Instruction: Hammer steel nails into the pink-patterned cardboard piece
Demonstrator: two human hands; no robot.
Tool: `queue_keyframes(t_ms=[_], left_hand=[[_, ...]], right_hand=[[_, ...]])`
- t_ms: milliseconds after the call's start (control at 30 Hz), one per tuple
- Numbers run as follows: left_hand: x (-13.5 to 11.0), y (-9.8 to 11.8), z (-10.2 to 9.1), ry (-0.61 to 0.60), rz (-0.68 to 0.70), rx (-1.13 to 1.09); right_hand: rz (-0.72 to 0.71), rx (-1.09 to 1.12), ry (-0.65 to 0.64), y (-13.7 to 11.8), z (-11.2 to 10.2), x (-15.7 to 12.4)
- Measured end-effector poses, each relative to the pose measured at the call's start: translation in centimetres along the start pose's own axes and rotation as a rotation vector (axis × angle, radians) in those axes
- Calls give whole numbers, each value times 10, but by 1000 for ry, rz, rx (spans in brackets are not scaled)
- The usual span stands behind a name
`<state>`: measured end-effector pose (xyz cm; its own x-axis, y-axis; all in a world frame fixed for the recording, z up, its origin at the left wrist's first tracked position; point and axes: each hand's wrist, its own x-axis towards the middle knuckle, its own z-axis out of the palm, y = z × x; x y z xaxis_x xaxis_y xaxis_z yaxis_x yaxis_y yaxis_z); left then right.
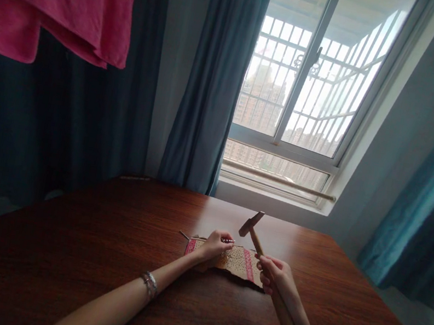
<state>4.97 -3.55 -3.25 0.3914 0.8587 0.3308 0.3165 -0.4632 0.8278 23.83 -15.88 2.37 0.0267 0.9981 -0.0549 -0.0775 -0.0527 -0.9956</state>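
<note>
Left hand [215, 245] curled on punched sheet [240, 259], its pinch unclear | right hand [275, 275] fisted around hammer [256, 239], head raised above sheet | sheet flat on wooden table [103, 243]

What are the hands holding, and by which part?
The right hand grips a hammer partway along its wooden handle, head raised. The left hand rests on a punched sheet; what it pinches is unclear.

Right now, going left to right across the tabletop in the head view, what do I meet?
Bracelet on the left wrist → left hand → head of the hammer → right hand, gripping its handle. The perforated sheet overlaps both hands in this view, so it is left out.
</note>
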Motion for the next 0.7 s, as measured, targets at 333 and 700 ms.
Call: queue_keyframes(t_ms=[333, 700], left_hand=[[0, 1, 1, -2, -17, 0], [-1, 4, -1, 7, -14, 16]], right_hand=[[6, -21, -101, -1, 6, -7], [-22, -94, -105, -2, 10, -11]])
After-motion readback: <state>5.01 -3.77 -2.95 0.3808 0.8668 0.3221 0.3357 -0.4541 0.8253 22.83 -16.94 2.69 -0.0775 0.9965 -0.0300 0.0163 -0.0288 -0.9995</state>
